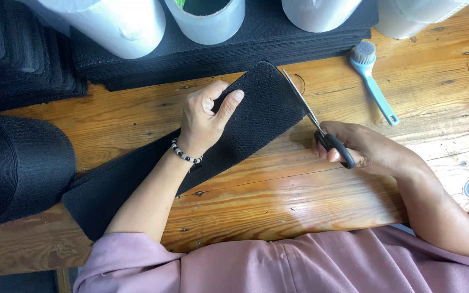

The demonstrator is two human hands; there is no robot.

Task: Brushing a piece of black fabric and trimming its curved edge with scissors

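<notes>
A wide black woven strap (256, 116) lies across the wooden counter (278, 190), its long axis running from the lower left of the frame up to a rounded end at upper centre. The left hand (204, 116) presses down on it near that end, fingers curled and the thumb laid flat along the webbing, so the hand is closed against the strap rather than lifting it. The right hand (362, 149) sits to the right of the strap, wrapped tight around the black handles of a pair of scissors (318, 125). The blades point up and to the left along the strap's right edge, close to or at its rounded end; whether they bite the fabric there cannot be told, since steel and edge overlap.

The strap's far end runs toward a large black roll (12, 168) at the left edge, cut off by the frame. Stacked black pieces (223, 49) fill the top of the frame, with plastic film rolls (126, 21) resting on them, only partly in view. A light blue brush (373, 81) lies at upper right, well apart from either hand.
</notes>
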